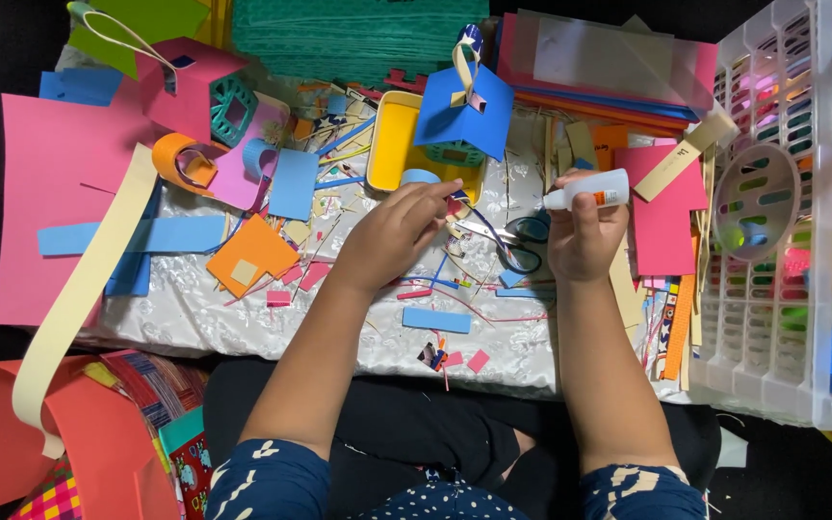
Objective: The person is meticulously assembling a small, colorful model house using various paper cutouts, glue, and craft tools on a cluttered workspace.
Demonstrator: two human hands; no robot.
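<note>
Already many cut paper scraps (435, 319) litter the bench (195, 308); right hand (585, 236) clamps a glue bottle (589, 192), left hand (397, 231) pinches a small piece (455, 204), gluing apparently unfinished.

Home craft corner: paper scraps (252, 252), scissors (522, 241), white basket (772, 376).
</note>
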